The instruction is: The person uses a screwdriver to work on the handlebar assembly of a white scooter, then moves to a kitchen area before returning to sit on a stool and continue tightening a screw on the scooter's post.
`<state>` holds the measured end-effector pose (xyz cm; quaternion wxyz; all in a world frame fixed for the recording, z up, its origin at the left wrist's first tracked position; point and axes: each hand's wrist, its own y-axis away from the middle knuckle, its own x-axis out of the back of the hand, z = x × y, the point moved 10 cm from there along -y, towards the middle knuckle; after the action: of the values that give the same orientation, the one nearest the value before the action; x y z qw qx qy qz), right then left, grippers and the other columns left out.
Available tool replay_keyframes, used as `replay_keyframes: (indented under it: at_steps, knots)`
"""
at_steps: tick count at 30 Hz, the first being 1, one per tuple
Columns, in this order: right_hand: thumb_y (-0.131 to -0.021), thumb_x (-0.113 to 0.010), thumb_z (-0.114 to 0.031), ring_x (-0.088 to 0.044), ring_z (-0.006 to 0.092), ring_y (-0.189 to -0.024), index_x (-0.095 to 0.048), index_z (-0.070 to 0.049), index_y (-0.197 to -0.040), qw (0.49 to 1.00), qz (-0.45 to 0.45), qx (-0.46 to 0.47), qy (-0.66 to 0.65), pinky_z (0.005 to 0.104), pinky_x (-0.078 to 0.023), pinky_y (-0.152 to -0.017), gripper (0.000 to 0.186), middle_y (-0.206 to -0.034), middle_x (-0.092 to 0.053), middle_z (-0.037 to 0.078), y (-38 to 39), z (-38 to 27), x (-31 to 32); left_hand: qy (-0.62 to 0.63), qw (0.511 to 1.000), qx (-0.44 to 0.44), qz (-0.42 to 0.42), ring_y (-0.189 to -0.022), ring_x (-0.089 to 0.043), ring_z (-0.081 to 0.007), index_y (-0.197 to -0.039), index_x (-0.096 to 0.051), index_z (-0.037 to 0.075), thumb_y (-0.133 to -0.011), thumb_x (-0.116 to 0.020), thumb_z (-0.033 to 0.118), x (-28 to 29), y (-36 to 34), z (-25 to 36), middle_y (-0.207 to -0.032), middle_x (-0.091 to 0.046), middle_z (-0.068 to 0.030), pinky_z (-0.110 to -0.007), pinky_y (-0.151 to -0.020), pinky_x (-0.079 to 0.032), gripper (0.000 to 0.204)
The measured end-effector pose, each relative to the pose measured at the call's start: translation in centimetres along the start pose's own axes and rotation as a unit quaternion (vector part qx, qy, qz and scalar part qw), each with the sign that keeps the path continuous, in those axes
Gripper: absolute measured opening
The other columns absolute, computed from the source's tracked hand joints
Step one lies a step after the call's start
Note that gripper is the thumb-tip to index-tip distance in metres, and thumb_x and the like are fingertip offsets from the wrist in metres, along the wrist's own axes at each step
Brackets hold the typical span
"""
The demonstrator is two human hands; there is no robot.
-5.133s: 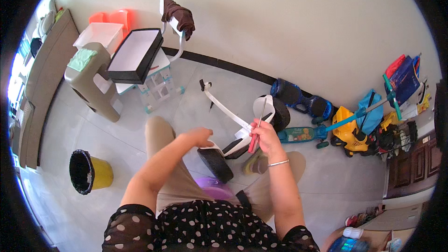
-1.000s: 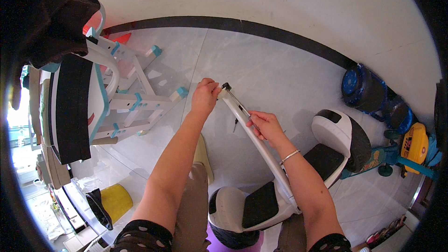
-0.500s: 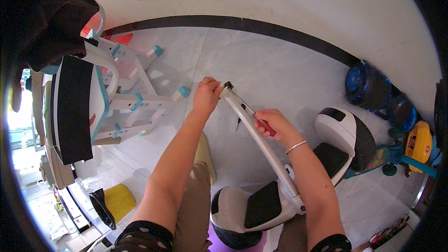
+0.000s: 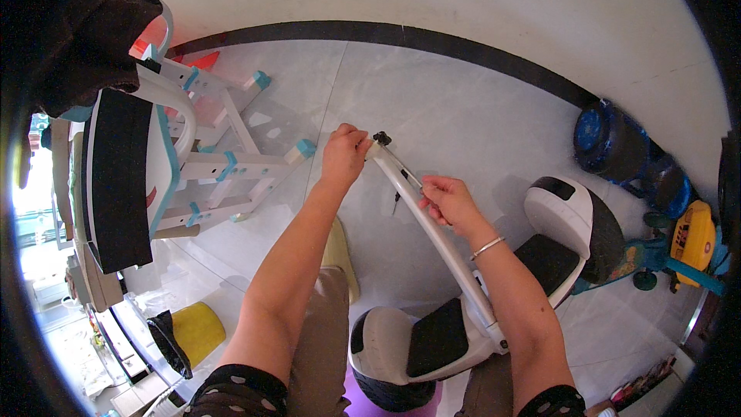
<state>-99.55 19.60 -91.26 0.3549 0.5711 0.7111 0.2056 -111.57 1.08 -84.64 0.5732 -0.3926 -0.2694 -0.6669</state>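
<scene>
A white two-wheeled balance scooter (image 4: 438,338) with black foot pads lies below my hands. Its long white pole (image 4: 432,235) slants up and away from it. At the pole's far end my left hand (image 4: 345,158) is closed, fingertips pinching that end beside a small black fitting (image 4: 382,138). My right hand (image 4: 450,202) is closed on a screwdriver (image 4: 408,174). The thin shaft runs alongside the pole toward the black fitting; fingers hide most of its handle. Whether the tip touches a screw is too small to tell.
A small dark thin object (image 4: 397,199) shows just beyond the pole. To the left stands a white and blue high chair (image 4: 258,166) with dark cloth over it. A yellow bin (image 4: 199,332) is lower left. Blue water jugs (image 4: 610,143) and a yellow toy (image 4: 689,239) line the right wall.
My right hand has turned on the screwdriver, and the red handle that showed before is now mostly covered. My left hand stays at the pole's end. The black fitting shows slightly more.
</scene>
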Motion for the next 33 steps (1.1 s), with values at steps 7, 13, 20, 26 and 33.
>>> replay_keyframes:
  at_steps: [7,13,20,26,33]
  knots:
    - [-0.091,-0.054,-0.017,-0.044,0.0071,-0.046,-0.057,0.001,-0.108,0.992,-0.007,-0.015,-0.123,0.0202,-0.031,-0.036,0.025,-0.072,-0.061,0.008,1.3,0.7,-0.6,-0.012,0.998,-0.035,-0.048,-0.086,-0.056,-0.0306,-0.108,-0.066,0.012,-0.085,-0.058,0.015,1.1,0.5,1.7,-0.087,-0.055,-0.0125,-0.04,-0.076,-0.046,0.024]
    - [-0.092,-0.054,-0.017,-0.045,0.0073,-0.049,-0.053,0.001,-0.116,0.978,-0.061,-0.053,-0.193,0.0199,-0.032,-0.035,0.03,-0.077,-0.062,0.011,2.0,0.8,-0.9,-0.044,0.993,-0.079,-0.069,-0.09,-0.055,-0.0261,-0.107,-0.066,0.015,-0.084,-0.058,0.015,2.0,0.0,3.6,-0.092,-0.058,-0.0054,-0.038,-0.076,-0.048,0.024]
    - [-0.093,-0.054,-0.02,-0.045,0.0072,-0.049,-0.053,0.001,-0.116,0.974,-0.085,-0.06,-0.202,0.0194,-0.033,-0.035,0.031,-0.077,-0.063,0.01,2.0,1.1,-0.9,-0.098,0.967,-0.098,-0.215,-0.098,-0.054,-0.0326,-0.126,-0.053,0.018,-0.09,-0.05,0.016,0.3,-0.9,3.6,-0.105,-0.06,-0.01,-0.042,-0.087,-0.045,0.037]
    - [-0.093,-0.054,-0.021,-0.046,0.0071,-0.05,-0.053,0.001,-0.115,0.972,-0.09,-0.055,-0.208,0.0193,-0.033,-0.036,0.031,-0.077,-0.063,0.01,2.2,1.0,-1.0,-0.079,0.954,-0.094,-0.272,-0.097,-0.055,-0.0293,-0.121,-0.058,0.022,-0.086,-0.05,0.013,0.0,-1.6,4.7,-0.105,-0.064,-0.0077,-0.039,-0.084,-0.047,0.036]
    - [-0.094,-0.052,-0.018,-0.045,0.0095,-0.051,-0.05,0.001,-0.12,0.971,-0.099,-0.065,-0.206,0.021,-0.034,-0.036,0.032,-0.08,-0.061,0.012,2.3,1.0,-1.1,-0.056,0.957,-0.093,-0.27,-0.093,-0.054,-0.032,-0.117,-0.06,0.012,-0.085,-0.052,0.011,0.3,-1.5,4.2,-0.094,-0.065,-0.013,-0.04,-0.083,-0.045,0.033]
